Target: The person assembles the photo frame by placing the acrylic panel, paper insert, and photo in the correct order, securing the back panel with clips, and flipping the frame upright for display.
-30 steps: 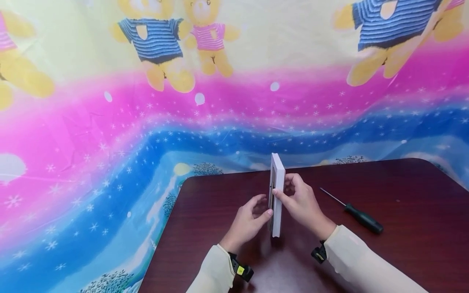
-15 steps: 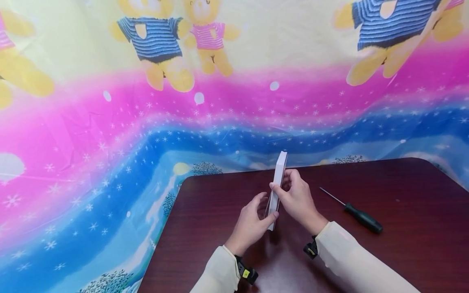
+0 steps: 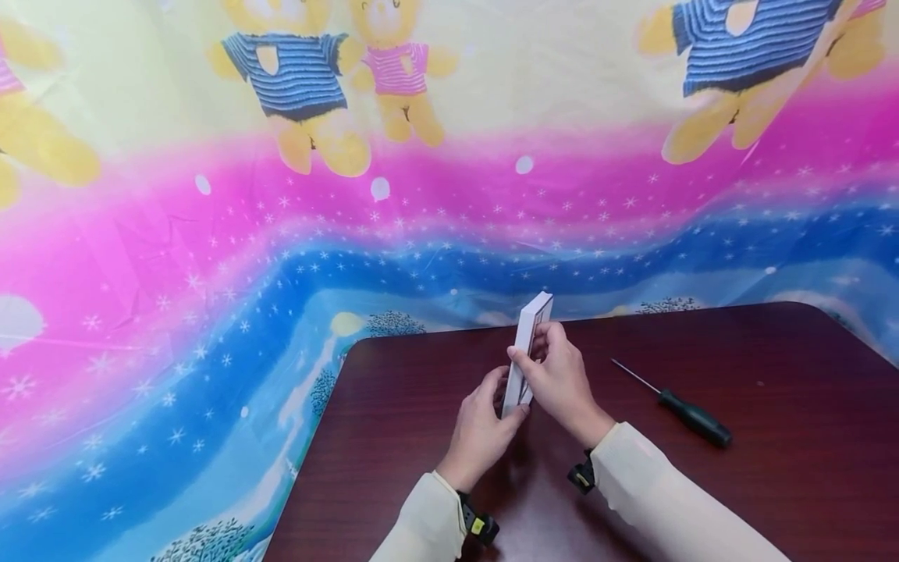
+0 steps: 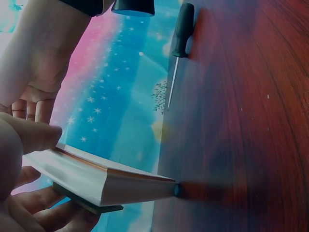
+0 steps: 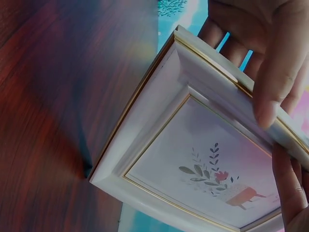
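A white picture frame (image 3: 524, 337) with gold trim stands tilted on edge between both hands, above the table. In the right wrist view, its front shows a printed picture (image 5: 212, 179) of leaves, a pink flower and a reddish animal-like shape. My left hand (image 3: 479, 431) grips the lower part, thumb on one side and fingers on the other. A dark flat piece (image 4: 87, 200) sticks out behind the frame by the left fingers. My right hand (image 3: 563, 384) holds the frame higher up, its thumb on the near edge; some of its fingers are hidden behind the frame.
A screwdriver (image 3: 691, 414) with a dark green handle lies to the right on the dark red wooden table (image 3: 787, 468). Behind the table hangs a cloth (image 3: 435, 203) printed with bears and snowflakes. Both wrists wear black camera straps.
The picture frame has turned, so its right-hand face now shows in the head view, and its top leans to the right. Both hands have shifted with it, the right one slightly leftward.
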The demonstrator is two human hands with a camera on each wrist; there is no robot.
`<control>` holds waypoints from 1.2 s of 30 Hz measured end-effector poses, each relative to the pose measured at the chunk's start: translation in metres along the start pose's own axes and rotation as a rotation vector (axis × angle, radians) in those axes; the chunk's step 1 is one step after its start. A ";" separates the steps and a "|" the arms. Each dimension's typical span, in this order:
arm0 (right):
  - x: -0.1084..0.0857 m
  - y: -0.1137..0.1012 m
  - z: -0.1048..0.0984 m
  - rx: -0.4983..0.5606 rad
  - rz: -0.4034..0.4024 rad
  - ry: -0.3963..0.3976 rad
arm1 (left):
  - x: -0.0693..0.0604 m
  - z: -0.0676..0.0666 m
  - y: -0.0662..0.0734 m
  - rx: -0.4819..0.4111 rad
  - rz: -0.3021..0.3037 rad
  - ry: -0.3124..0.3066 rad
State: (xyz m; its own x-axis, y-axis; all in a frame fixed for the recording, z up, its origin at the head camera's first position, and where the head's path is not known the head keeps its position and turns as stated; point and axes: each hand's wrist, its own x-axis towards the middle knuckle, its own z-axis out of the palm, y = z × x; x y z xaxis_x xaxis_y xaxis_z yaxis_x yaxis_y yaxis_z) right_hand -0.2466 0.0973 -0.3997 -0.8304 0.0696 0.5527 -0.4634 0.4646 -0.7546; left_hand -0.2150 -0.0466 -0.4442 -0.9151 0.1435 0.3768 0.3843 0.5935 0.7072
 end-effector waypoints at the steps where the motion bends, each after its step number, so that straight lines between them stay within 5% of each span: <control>1: 0.000 0.000 0.000 0.001 0.003 0.000 | 0.000 0.000 0.000 0.000 0.009 0.010; 10: 0.000 -0.002 0.004 0.012 0.038 -0.020 | 0.000 0.002 -0.002 0.120 0.111 0.102; 22: 0.003 -0.005 0.007 0.034 0.008 -0.086 | -0.002 0.003 -0.006 0.102 0.113 0.235; 36: 0.004 -0.005 0.005 0.075 -0.050 -0.130 | 0.000 0.003 -0.018 -0.091 -0.004 0.250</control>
State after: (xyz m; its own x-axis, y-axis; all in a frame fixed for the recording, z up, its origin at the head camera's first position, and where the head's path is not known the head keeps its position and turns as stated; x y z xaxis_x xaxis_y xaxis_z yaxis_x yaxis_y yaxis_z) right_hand -0.2490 0.0905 -0.3958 -0.8366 -0.0686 0.5435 -0.5226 0.3971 -0.7544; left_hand -0.2225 -0.0546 -0.4582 -0.8621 -0.0657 0.5024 0.4008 0.5182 0.7555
